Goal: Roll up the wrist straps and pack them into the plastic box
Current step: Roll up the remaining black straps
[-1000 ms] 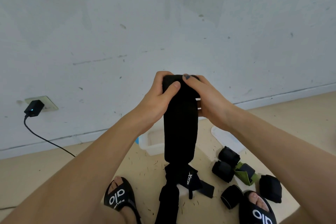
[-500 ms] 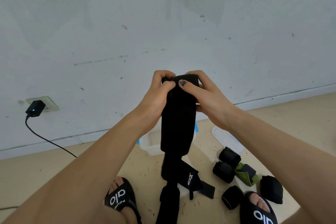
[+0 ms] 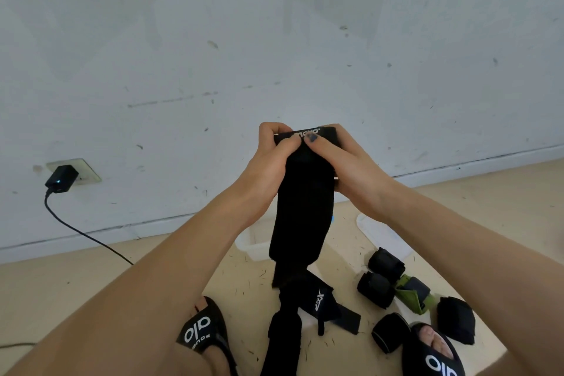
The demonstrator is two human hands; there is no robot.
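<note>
strap top [image 3: 305, 137] now rolled lower, both hands' fingers [image 3: 276, 134] pinching it tight

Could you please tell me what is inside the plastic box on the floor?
The plastic box shows only a bare white corner; the hanging black strap and the left hand cover the rest, so its contents cannot be judged.

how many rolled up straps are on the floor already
5 that I can see, all on the floor at right: two black rolls side by side, a green-and-black one beside them, and two black ones by the right sandal. More may be hidden.
</note>
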